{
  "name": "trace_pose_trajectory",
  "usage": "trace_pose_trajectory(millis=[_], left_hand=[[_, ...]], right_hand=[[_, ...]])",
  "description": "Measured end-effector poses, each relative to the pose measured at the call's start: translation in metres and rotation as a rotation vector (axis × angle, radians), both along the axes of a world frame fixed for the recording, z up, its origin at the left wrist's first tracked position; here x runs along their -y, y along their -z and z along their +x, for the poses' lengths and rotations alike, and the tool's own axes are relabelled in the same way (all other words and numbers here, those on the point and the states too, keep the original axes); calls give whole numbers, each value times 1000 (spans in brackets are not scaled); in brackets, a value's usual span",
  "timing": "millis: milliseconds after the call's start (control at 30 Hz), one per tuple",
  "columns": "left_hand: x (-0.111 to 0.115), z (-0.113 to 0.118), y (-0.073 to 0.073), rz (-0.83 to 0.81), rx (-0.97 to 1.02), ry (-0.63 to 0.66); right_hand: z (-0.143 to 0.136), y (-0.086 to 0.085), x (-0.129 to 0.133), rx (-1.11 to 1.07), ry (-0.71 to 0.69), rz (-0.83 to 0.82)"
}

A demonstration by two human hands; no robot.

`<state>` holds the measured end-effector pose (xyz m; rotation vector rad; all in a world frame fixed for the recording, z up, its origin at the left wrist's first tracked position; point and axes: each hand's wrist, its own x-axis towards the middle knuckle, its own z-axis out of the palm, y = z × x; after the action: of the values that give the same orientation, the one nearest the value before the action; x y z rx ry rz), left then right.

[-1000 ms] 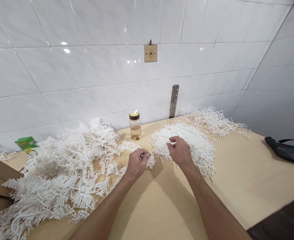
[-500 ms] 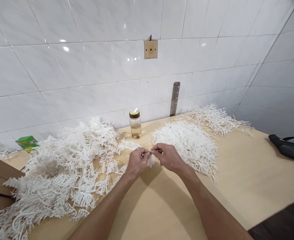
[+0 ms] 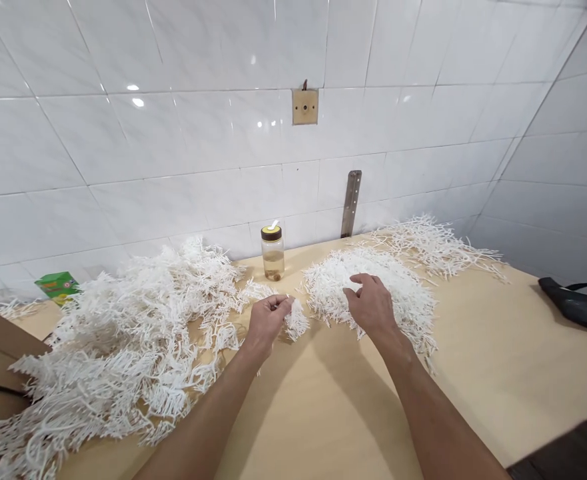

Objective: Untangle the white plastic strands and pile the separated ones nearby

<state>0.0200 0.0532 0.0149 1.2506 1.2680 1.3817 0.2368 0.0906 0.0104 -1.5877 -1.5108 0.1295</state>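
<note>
My left hand [image 3: 267,321] is closed in a pinch, with a white branched sprig [image 3: 297,323] hanging at its fingertips above the table. My right hand [image 3: 370,303] hovers at the front of a heap of short white pieces [image 3: 333,273]; its thumb and forefinger are apart, and nothing shows between them. To the left lies a large tangled pile of white branched sprigs [image 3: 123,333], with a few loose strands trailing toward my left hand. What my left fingertips pinch is too small to see clearly.
A lidded jar of yellowish liquid [image 3: 273,257] stands behind my hands. Thin white stems [image 3: 438,247] lie at the back right. A metal strip [image 3: 351,203] leans on the tiled wall. A green packet [image 3: 58,287] is at the left, a black bag [image 3: 578,303] at the right edge.
My right hand has left my left fingertips, moved right over the heap of short pieces, and spread its fingers. My left hand keeps its pinch in nearly the same place.
</note>
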Motion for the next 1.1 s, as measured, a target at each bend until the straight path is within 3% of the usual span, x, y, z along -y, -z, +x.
trace_pose_trajectory(millis=[167,267,500,733,900,1100], left_hand=[[-2,-2,3,-8,66,-32],[-1,0,2,2,16,-53],[2,4,2,-50,-48,-15],[4,1,-3,-177,132,187],[4,-1,-7,-231,178,208],[2,-3,-4,-196,212,191]], right_hand=[[-37,-9,21,-275,-450,-237],[-57,-7,30,-314,-588,-272],[-59,-1,28,-282,-533,-165],[-61,-3,29,-442,-659,-114],[-57,-5,27,-467,-685,-94],[-52,-5,25,-480,-810,-152]])
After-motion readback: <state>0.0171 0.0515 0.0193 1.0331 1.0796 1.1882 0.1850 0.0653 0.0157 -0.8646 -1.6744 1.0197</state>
